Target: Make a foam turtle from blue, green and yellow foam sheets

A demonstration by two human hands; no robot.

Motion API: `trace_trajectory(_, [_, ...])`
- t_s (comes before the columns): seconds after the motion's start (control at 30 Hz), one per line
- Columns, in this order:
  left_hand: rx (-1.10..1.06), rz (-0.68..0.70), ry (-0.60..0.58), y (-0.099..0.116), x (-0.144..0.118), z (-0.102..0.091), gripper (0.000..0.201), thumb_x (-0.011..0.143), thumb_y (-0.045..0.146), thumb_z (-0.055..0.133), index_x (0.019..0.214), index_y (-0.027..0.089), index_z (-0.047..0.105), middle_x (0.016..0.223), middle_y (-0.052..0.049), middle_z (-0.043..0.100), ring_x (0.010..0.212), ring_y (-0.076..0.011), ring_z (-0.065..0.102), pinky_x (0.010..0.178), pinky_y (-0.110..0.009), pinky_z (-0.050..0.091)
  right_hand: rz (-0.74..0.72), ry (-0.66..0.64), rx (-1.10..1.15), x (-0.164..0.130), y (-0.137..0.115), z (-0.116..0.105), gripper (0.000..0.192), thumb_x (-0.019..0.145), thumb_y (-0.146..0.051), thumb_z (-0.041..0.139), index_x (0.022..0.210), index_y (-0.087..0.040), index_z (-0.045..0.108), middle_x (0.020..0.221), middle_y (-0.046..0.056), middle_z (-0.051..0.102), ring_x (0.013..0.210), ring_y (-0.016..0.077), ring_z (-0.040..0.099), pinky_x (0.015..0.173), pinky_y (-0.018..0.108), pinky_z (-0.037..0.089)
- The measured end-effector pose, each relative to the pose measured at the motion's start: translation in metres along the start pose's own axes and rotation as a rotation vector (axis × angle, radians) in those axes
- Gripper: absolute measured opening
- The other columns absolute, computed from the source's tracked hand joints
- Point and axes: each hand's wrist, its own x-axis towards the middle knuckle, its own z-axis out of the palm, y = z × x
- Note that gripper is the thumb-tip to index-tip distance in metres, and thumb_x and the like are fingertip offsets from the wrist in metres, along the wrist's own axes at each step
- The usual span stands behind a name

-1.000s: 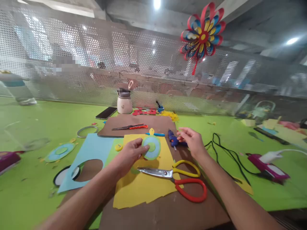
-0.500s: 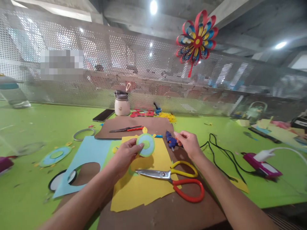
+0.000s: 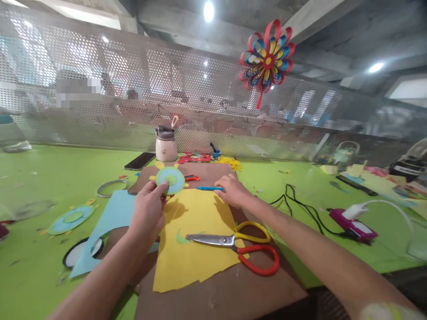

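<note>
The left hand (image 3: 148, 211) is lifting the paper disc (image 3: 170, 179) up and leftward while the right hand (image 3: 232, 192) is leaving the glue gun for the blue pen (image 3: 208, 188)

Lime green worktop (image 3: 50, 178), yellow paper sheet (image 3: 193, 240), scissors (image 3: 236, 244) with one red and one yellow handle, blue-and-green paper disc (image 3: 170, 179).

Tabletop (image 3: 50, 178): bright green.
On it: brown board (image 3: 220, 293), blue sheet (image 3: 115, 211), phone (image 3: 139, 161), jar (image 3: 166, 149), grey ring (image 3: 108, 188), black cord (image 3: 300, 205).
</note>
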Motion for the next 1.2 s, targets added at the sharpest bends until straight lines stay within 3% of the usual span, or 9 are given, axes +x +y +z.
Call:
trace_trajectory(0.17, [-0.024,-0.026,-0.029,-0.007,-0.005,0.002,0.018,0.064,0.024,0.074,0.068,0.020,0.057,0.062,0.004,0.058,0.059,-0.0120,0.052,0.056,-0.022,0.041,-0.088,-0.160,-0.317,0.032,-0.013,0.012,0.020,0.081,-0.025,0.061,0.091,-0.011,0.072,0.102,0.018,0.066,0.107,0.0338,0.048,0.092,0.045,0.036])
trace_trajectory(0.27, [-0.033,-0.015,-0.027,-0.009,-0.002,0.001,0.019,0.064,0.026,0.073,0.071,0.019,0.058,0.064,0.004,0.058,0.060,-0.0119,0.052,0.058,-0.023,0.041,-0.127,-0.211,-0.422,0.033,-0.015,0.020,0.020,0.085,-0.021,0.055,0.092,-0.010,0.070,0.104,0.020,0.063,0.109,0.0346,0.046,0.089,0.046,0.037])
trace_trajectory(0.4, [-0.037,-0.037,-0.047,-0.010,-0.001,0.001,0.020,0.062,0.025,0.074,0.072,0.017,0.058,0.066,0.003,0.060,0.060,-0.0108,0.053,0.058,-0.022,0.041,-0.157,-0.240,-0.468,0.025,-0.012,0.023,0.021,0.088,-0.015,0.048,0.095,-0.011,0.067,0.105,0.019,0.062,0.108,0.0318,0.046,0.088,0.043,0.037])
trace_trajectory(0.57, [-0.020,-0.072,-0.081,-0.010,-0.006,0.005,0.021,0.063,0.025,0.074,0.075,0.017,0.059,0.066,0.004,0.061,0.058,-0.0092,0.053,0.057,-0.021,0.041,-0.146,-0.185,-0.371,0.021,-0.007,0.023,0.014,0.084,-0.014,0.054,0.093,-0.011,0.064,0.100,0.018,0.066,0.106,0.0310,0.048,0.089,0.042,0.035])
trace_trajectory(0.73, [0.096,-0.145,-0.182,-0.013,-0.010,0.006,0.023,0.063,0.027,0.074,0.077,0.017,0.059,0.067,0.001,0.064,0.057,-0.0121,0.056,0.056,-0.024,0.043,-0.018,0.035,-0.133,0.018,0.004,0.004,0.012,0.085,-0.020,0.054,0.091,-0.013,0.063,0.092,0.014,0.068,0.093,0.0260,0.058,0.084,0.038,0.042])
trace_trajectory(0.87, [0.242,-0.197,-0.292,-0.023,-0.018,0.010,0.025,0.059,0.027,0.077,0.072,0.016,0.058,0.064,0.000,0.063,0.054,-0.0114,0.055,0.052,-0.023,0.039,0.094,0.190,0.118,-0.005,0.015,-0.024,0.020,0.087,-0.026,0.051,0.099,-0.012,0.058,0.085,0.010,0.070,0.078,0.0193,0.065,0.074,0.031,0.049])
trace_trajectory(0.97, [0.348,-0.225,-0.334,-0.032,-0.023,0.013,0.029,0.059,0.026,0.077,0.076,0.016,0.056,0.056,0.004,0.058,0.051,-0.0115,0.053,0.052,-0.023,0.038,0.133,0.203,0.296,-0.031,0.017,-0.038,0.030,0.088,-0.033,0.050,0.109,-0.012,0.054,0.073,0.004,0.069,0.067,0.0171,0.066,0.065,0.029,0.051])
trace_trajectory(1.13, [0.517,-0.226,-0.346,-0.041,-0.021,0.012,0.044,0.061,0.025,0.074,0.099,0.016,0.054,0.047,0.010,0.049,0.044,-0.0115,0.046,0.047,-0.023,0.033,0.229,0.139,1.011,-0.062,0.011,-0.041,0.037,0.082,-0.031,0.063,0.116,-0.018,0.056,0.067,-0.002,0.065,0.064,0.0146,0.063,0.065,0.029,0.052])
trace_trajectory(1.2, [0.571,-0.222,-0.354,-0.043,-0.020,0.012,0.052,0.061,0.026,0.073,0.108,0.016,0.052,0.047,0.010,0.049,0.045,-0.0123,0.047,0.048,-0.024,0.033,0.219,0.070,1.188,-0.070,0.010,-0.041,0.033,0.085,-0.028,0.062,0.116,-0.020,0.058,0.070,-0.001,0.067,0.063,0.0135,0.062,0.066,0.029,0.052])
